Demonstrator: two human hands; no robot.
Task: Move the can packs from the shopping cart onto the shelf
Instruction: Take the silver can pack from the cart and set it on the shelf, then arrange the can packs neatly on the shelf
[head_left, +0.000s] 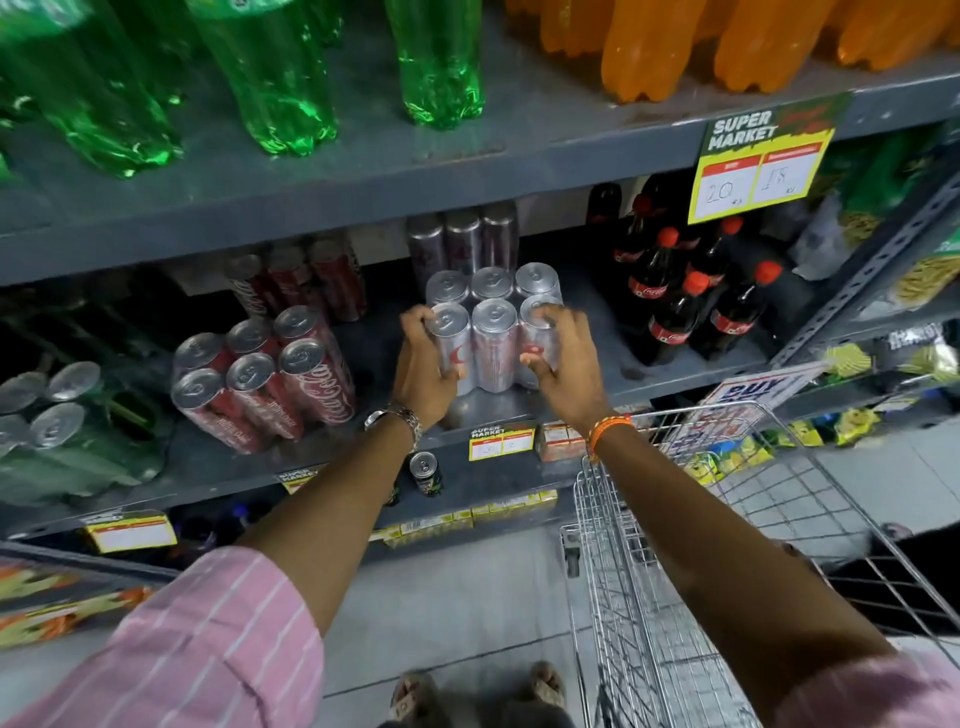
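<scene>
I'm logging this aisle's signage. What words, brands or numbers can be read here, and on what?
"SUPER MARKET", "20", "18": yellow price sign hanging from the upper grey shelf edge.
"SUPER MARKET": small yellow price tag below the silver six-can pack; its numbers are blurred.
"Coca-Cola": red six-can pack; dark cola bottles with red caps.
"BUY": white sign by the wire shopping cart; the rest is unreadable.

Supermarket aisle: grey metal shelving (363, 171) stocked with green plastic soda bottles (270, 78), a yellow "SUPER MARKET" price tag (761, 158), and a wire shopping cart (675, 545) right of the fingers.
</scene>
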